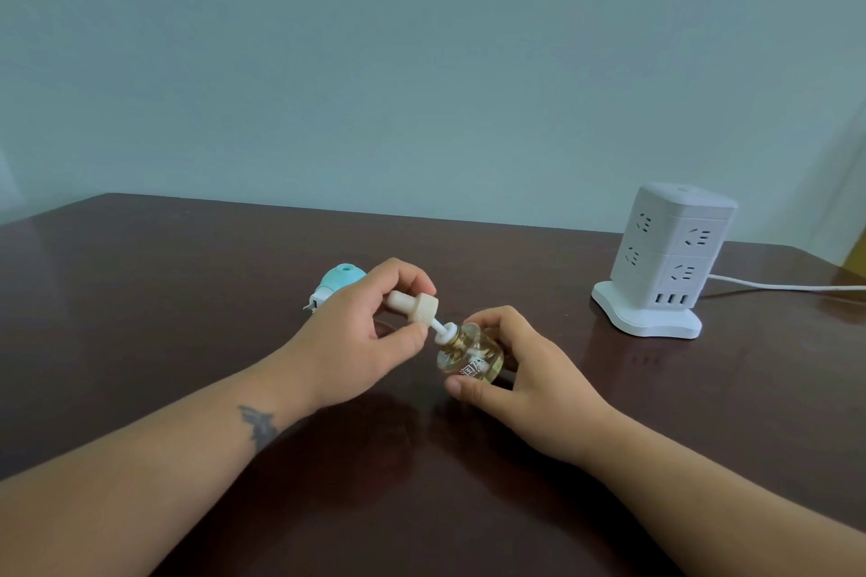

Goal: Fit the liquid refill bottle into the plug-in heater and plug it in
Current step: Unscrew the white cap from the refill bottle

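Observation:
My right hand (520, 384) grips a small clear refill bottle (471, 354) of yellowish liquid, tilted with its neck toward the left. A white wick (440, 327) sticks out of the neck. My left hand (356, 342) holds the cream ribbed cap (419, 305), which is off the bottle and sits just beyond the wick's tip. Behind my left hand, a light blue plug-in heater (338, 280) with a white plug part lies on the dark table, partly hidden by my fingers.
A white tower power strip (665, 258) with several sockets stands on its base at the right rear of the brown table (187, 295). Its white cable (787, 287) runs off to the right. A pale wall rises behind the table's far edge.

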